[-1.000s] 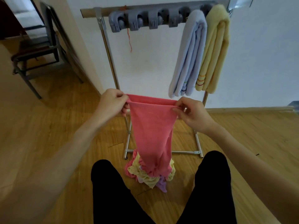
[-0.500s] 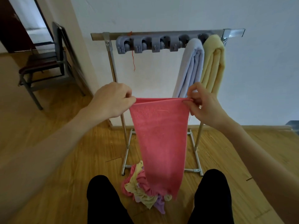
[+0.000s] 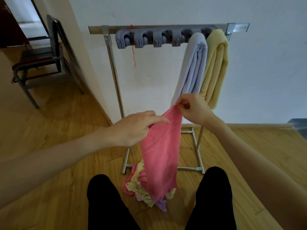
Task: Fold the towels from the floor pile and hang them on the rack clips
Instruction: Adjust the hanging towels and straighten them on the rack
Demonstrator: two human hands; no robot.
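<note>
Pinching top corner of pink terry towel [image 3: 160,146], right hand [image 3: 193,109]; left hand [image 3: 134,127] grips edge lower down. Towel hangs limp over floor pile [image 3: 142,186], below grey rack clips [image 3: 149,38]. Soft, light, droopy: hold corners, keep taut.

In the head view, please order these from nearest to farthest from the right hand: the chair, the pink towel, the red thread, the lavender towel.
From the right hand:
1. Pink towel, pinched in its fingers.
2. Lavender towel, hanging just above on the rack.
3. Red thread, dangling upper left under the clips.
4. Chair, far left by the doorway.
</note>
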